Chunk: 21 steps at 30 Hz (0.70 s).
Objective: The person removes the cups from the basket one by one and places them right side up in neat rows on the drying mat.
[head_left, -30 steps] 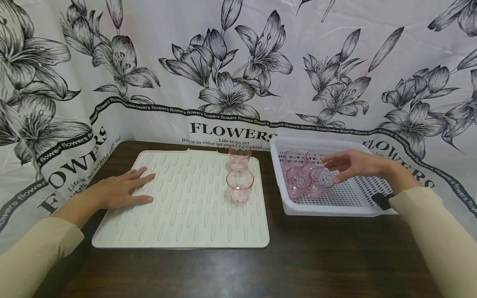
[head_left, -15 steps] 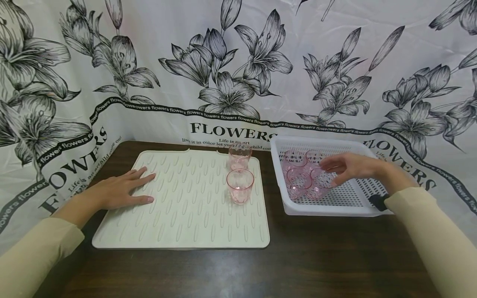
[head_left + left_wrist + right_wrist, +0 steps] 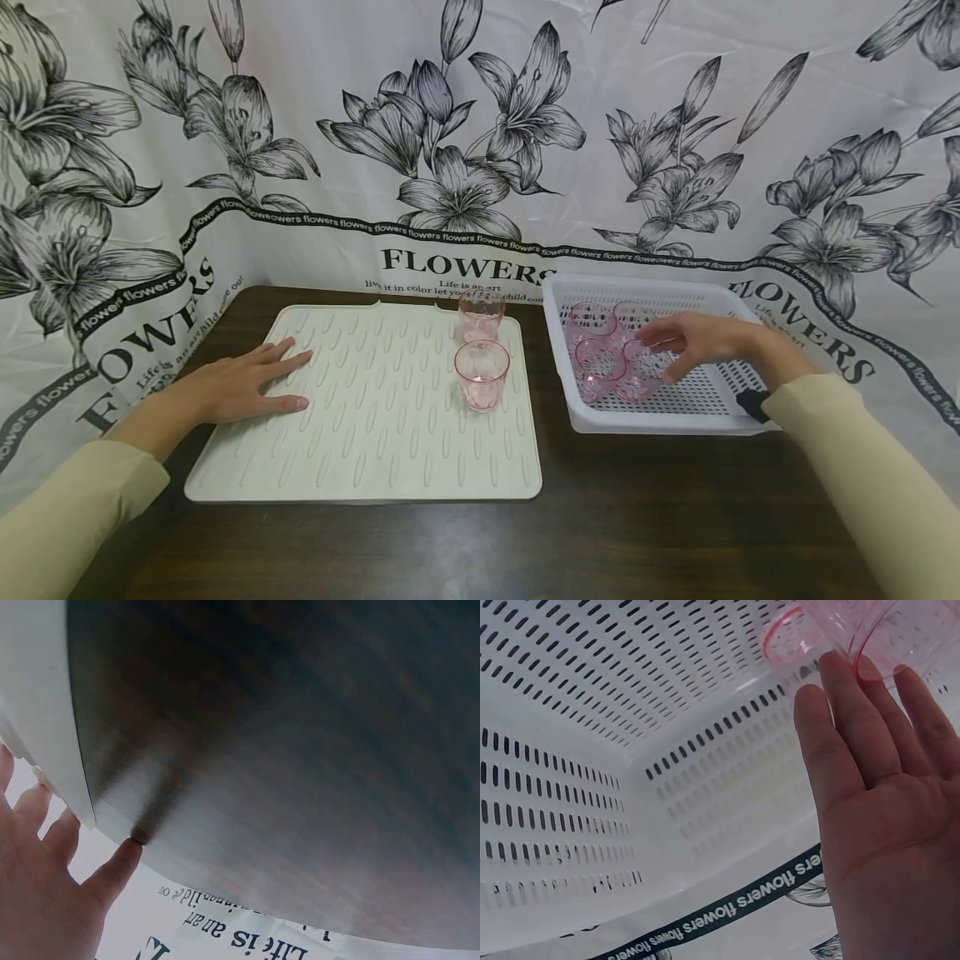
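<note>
In the head view, my left hand (image 3: pixel 243 383) lies flat with spread fingers on the left side of a pale ribbed drying mat (image 3: pixel 360 450). Two clear pink glasses with red rims, a front glass (image 3: pixel 482 383) and a back glass (image 3: pixel 481 317), stand upright on the mat's right side. My right hand (image 3: pixel 701 342) reaches over a white perforated basket (image 3: pixel 667 427), beside several pink glasses (image 3: pixel 600 362) grouped at its left end. The right wrist view shows its long fingers fairly straight, fingertips right at a pink glass (image 3: pixel 900 634); the thumb is hidden there.
A dark wooden table (image 3: pixel 480 550) carries the mat and basket, with a gap between them. Behind stands a white curtain (image 3: pixel 337 250) with black flower prints. The basket's raised wall runs around the glasses.
My right hand has moved slightly left and down over the basket, closer to the glasses. The left hand stays on the mat, and the two glasses there have not moved.
</note>
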### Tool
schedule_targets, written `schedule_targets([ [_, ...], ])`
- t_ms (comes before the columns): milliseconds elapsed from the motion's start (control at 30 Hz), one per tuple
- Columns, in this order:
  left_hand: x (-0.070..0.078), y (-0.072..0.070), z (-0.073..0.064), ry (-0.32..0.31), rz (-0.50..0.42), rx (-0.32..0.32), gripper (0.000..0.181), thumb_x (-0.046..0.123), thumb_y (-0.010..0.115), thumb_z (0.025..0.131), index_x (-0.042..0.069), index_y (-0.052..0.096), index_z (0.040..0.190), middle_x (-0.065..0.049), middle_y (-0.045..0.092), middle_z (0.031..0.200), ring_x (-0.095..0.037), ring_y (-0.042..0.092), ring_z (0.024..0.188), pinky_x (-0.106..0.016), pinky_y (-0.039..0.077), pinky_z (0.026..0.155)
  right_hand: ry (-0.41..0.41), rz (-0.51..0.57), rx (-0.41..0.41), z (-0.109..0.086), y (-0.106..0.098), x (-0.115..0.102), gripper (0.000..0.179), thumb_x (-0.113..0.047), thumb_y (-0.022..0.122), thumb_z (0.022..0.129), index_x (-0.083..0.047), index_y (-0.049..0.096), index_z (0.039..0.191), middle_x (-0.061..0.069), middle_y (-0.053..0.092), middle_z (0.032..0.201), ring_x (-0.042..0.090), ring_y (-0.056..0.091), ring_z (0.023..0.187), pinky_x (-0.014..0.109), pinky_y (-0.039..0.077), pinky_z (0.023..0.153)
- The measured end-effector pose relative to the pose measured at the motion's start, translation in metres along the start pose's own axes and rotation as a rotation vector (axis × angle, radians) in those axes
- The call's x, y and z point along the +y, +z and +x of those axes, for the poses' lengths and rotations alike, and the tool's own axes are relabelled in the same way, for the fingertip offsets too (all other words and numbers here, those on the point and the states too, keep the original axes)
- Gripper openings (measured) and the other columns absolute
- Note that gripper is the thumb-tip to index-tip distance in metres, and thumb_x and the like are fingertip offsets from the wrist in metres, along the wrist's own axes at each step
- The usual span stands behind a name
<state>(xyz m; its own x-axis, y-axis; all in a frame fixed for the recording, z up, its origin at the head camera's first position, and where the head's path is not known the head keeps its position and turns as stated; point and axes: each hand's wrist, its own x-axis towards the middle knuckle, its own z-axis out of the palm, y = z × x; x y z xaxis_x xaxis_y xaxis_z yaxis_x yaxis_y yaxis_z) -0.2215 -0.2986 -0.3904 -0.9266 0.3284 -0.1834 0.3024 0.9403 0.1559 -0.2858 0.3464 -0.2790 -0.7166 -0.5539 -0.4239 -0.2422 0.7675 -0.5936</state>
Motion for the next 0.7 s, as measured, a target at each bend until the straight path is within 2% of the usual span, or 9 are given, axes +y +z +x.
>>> schedule_targets([
  [200, -0.001, 0.000, -0.001, 0.005, -0.002, 0.001, 0.089, 0.074, 0.051, 0.088, 0.019, 0.034, 0.156, -0.021, 0.022, 0.162, -0.050, 0.024, 0.144, -0.075, 0.028, 0.100, 0.043, -0.042, -0.006, 0.008, 0.003, -0.003, 0.087, -0.013, 0.084, 0.076, 0.008, 0.038, 0.147, 0.033, 0.040, 0.148, 0.050, 0.039, 0.136, 0.056, 0.037, 0.107],
  [333, -0.001, -0.001, 0.000, 0.011, -0.001, 0.003, 0.089, 0.073, 0.052, 0.088, 0.020, 0.034, 0.156, -0.020, 0.022, 0.162, -0.050, 0.024, 0.144, -0.075, 0.028, 0.101, 0.074, -0.032, -0.008, 0.009, 0.004, -0.004, 0.089, -0.011, 0.085, 0.075, 0.006, 0.038, 0.147, 0.033, 0.038, 0.150, 0.050, 0.037, 0.138, 0.057, 0.038, 0.106],
  [700, 0.001, -0.001, -0.001, -0.003, 0.001, -0.002, 0.090, 0.074, 0.052, 0.087, 0.019, 0.034, 0.156, -0.021, 0.022, 0.162, -0.050, 0.024, 0.144, -0.075, 0.029, 0.100, 0.087, -0.013, 0.016, 0.012, 0.004, -0.002, 0.086, -0.011, 0.085, 0.074, 0.003, 0.039, 0.146, 0.031, 0.041, 0.148, 0.050, 0.038, 0.137, 0.058, 0.038, 0.106],
])
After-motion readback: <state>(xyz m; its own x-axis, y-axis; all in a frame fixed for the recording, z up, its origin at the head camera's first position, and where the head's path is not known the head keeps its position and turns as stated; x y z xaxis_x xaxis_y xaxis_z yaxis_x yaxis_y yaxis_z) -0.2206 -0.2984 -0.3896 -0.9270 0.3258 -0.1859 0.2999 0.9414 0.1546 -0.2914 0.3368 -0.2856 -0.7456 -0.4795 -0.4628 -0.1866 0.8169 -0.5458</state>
